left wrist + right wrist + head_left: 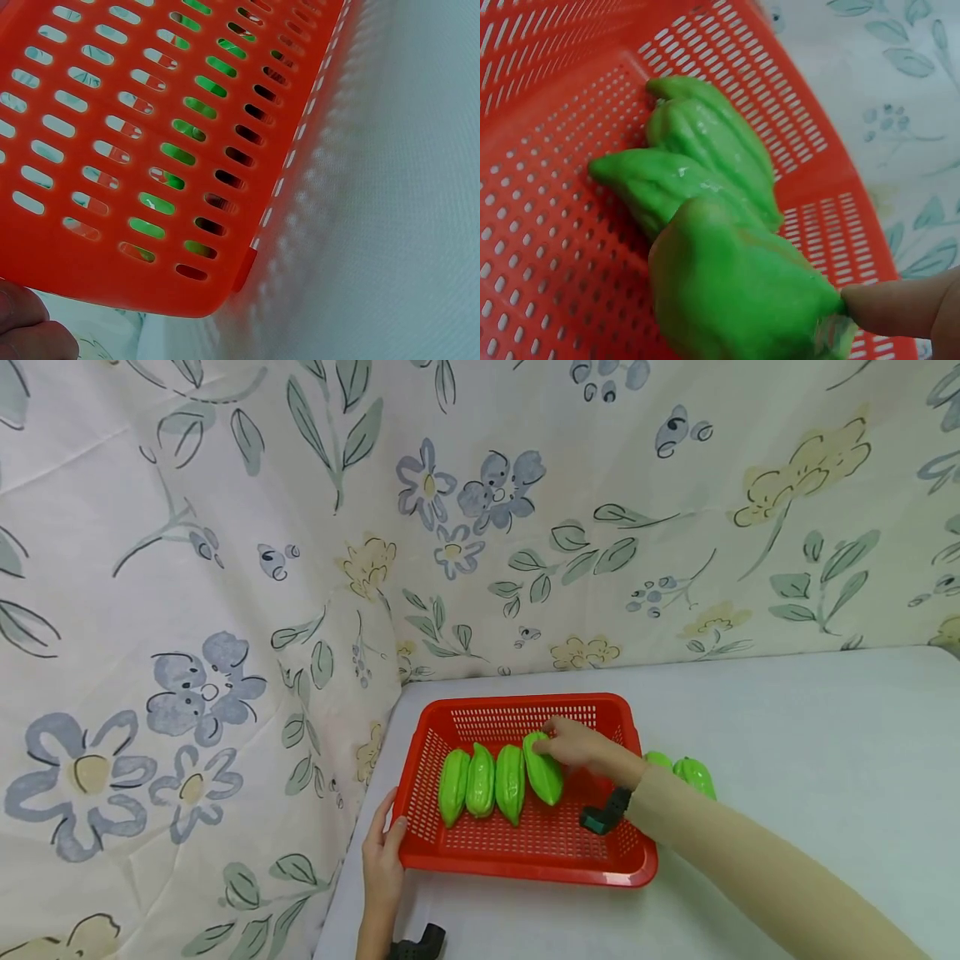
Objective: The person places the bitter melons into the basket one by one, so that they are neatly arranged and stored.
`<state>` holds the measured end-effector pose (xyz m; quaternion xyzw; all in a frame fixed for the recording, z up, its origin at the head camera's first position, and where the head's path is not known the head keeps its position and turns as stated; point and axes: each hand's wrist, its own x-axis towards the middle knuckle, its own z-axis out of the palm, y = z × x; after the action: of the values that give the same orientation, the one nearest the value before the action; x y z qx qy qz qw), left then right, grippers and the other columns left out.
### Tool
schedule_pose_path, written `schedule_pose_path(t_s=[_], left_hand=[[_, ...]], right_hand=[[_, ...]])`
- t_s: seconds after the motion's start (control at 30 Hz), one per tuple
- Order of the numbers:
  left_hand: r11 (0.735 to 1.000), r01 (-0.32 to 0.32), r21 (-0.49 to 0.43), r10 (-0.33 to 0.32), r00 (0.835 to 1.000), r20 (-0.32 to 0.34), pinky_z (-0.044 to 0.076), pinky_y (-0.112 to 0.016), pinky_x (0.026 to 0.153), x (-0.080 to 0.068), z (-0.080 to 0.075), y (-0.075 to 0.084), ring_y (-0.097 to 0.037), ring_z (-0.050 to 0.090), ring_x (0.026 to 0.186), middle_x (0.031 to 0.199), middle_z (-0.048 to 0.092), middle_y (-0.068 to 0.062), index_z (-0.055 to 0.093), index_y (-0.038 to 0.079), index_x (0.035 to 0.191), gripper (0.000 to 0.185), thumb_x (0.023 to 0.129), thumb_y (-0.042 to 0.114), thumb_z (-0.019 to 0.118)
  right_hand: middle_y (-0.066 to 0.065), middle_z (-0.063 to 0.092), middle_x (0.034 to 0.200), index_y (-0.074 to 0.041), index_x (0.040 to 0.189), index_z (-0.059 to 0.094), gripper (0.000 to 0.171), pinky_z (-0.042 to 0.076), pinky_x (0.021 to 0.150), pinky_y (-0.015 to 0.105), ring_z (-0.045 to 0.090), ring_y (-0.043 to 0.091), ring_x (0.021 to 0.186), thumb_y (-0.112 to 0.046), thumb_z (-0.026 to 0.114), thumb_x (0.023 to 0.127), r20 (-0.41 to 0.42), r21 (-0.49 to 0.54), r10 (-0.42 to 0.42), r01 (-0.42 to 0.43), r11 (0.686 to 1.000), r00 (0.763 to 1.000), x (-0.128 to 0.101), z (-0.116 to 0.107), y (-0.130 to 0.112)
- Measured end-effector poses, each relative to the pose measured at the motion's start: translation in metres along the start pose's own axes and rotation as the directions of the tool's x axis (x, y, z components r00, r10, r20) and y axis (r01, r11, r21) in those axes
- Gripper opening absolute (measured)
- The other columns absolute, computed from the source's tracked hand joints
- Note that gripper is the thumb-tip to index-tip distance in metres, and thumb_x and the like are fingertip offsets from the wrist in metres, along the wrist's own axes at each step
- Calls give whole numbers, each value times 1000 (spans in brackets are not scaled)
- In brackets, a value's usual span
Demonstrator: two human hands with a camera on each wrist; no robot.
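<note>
Red perforated plastic basket (525,852) sits on the white cloth-covered surface (787,735), near its left edge and close to the back corner. Four green ridged plastic fruits lie side by side inside it, on the basket floor.

Right hand (577,745) reaches in from the right over the basket rim, grip closed on the top end of the rightmost green fruit (543,770). That fruit is tilted, lower tip angled toward the front, leaning beside the other three green fruits (480,781), which lie roughly parallel and touching each other. In the right wrist view one fingertip (900,307) presses against the near end of the held fruit (735,292), with the others lined up behind it against the basket's slotted wall (727,60).

Left hand (382,860) rests on the basket's front-left corner, thumb on the rim, fingers running along the outside wall; grip looks flat and relaxed, holding nothing. Left wrist view shows only the slotted side of the basket (150,150) close up, green visible through the slots, plus a bit of fingers (30,330) in the bottom-left corner.

Two more green plastic fruits (686,770) lie on the surface just outside the basket's right side, partly hidden by the right forearm. Floral-print fabric (225,568) hangs behind and to the left.
</note>
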<state>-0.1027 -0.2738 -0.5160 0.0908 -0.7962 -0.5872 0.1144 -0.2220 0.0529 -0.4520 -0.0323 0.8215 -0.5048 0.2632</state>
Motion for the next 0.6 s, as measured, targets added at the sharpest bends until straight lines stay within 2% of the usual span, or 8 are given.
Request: schedule_pose_path(t_s=[0.17, 0.4, 0.6], left_hand=[[1000, 8, 4, -8, 1000, 3, 63, -25, 73, 0, -1, 0, -22, 75, 85, 150, 58, -16, 47, 16, 157, 48, 109, 16, 45], [1000, 14, 9, -14, 1000, 2, 63, -26, 71, 1, -1, 0, -23, 75, 80, 146, 61, -17, 47, 18, 157, 48, 108, 16, 45], [1000, 20, -1, -20, 1000, 10, 63, -26, 72, 1, -1, 0, -21, 75, 80, 148, 59, -17, 46, 16, 157, 49, 108, 15, 45]], right_hand=[[21, 62, 126, 7, 140, 51, 47, 62, 79, 41, 66, 27, 102, -21, 60, 103, -1, -56, 25, -25, 998, 1000, 6, 5, 3], [17, 62, 106, 5, 120, 57, 28, 62, 72, 38, 65, 26, 89, -17, 60, 102, -3, -94, 50, -50, 994, 999, 8, 10, 2], [16, 60, 100, 2, 109, 58, 19, 63, 67, 36, 66, 26, 83, -15, 62, 100, -9, -137, 70, -71, 988, 997, 15, 13, 3]])
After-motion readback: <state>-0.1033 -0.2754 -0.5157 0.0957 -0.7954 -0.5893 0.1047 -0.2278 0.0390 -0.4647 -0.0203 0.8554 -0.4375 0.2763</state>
